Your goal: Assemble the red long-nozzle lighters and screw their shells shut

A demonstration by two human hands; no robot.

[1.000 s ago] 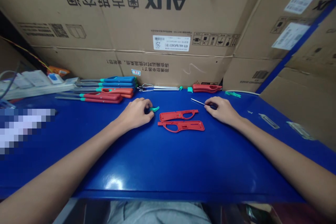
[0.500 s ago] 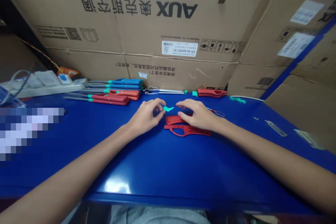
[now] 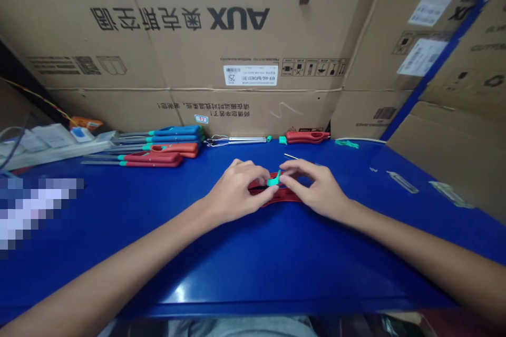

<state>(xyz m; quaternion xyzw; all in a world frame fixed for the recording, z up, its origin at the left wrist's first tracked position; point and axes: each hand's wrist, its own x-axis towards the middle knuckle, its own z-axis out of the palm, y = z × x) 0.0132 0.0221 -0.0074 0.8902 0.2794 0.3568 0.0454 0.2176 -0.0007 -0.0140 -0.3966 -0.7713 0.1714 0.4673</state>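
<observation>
A small curved green lighter trigger (image 3: 272, 182) is pinched by my left hand (image 3: 237, 189) between thumb and fingers. From the other side my right hand (image 3: 316, 185) has its thumb and forefinger closed at the trigger's upturned tip. Just below the trigger lies a red lighter shell half (image 3: 288, 195) on the blue table, partly covered by my fingers. Another red shell piece behind it is mostly hidden by my hands. Past my right fingertips a thin metal rod (image 3: 291, 156) shows.
Blue, orange and red long-necked lighters (image 3: 169, 146) lie stacked at the back left, near a white power strip (image 3: 59, 147). Metal tubes (image 3: 247, 140), a red lighter handle (image 3: 306, 137) and green parts (image 3: 347, 144) line the cardboard wall (image 3: 190, 58). Clear plastic bags (image 3: 403, 181) lie right.
My left hand has carried the green trigger right, over the red shell. My right hand, open beside it before, has closed at its tip. The camera view has shifted too.
</observation>
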